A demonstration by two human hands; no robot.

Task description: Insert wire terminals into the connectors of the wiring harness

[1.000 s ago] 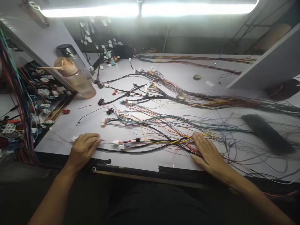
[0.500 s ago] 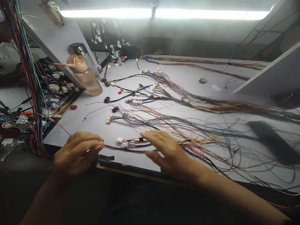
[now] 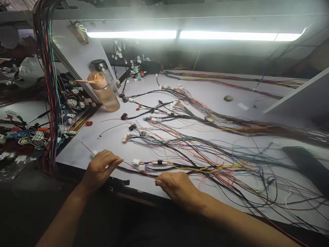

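Observation:
A thin red wire (image 3: 128, 165) runs between my hands, above the near edge of the white table. My left hand (image 3: 101, 168) is pinched around it; the wire's loose end sticks out to the left, by a small white connector (image 3: 94, 153) partly hidden by my fingers. My right hand (image 3: 174, 187) is closed on the same wire further right. Just beyond my hands lie white connectors (image 3: 136, 162) on a cable with a black-taped white sleeve (image 3: 159, 163). A black cable (image 3: 133, 171) passes close to the red wire.
Wire harnesses (image 3: 190, 137) spread across the table to the right. A peach-lidded bottle (image 3: 105, 94) and a dark-lidded bottle (image 3: 109, 77) stand at the back left. A thick wire bundle (image 3: 50, 92) hangs at left. Tape rolls (image 3: 210, 119) and a dark phone-like slab (image 3: 305, 168) lie right.
My right hand has closed on the red wire and moved lower. My left hand has shifted right along with the view, which has tilted up. The white connector now shows beside my left hand.

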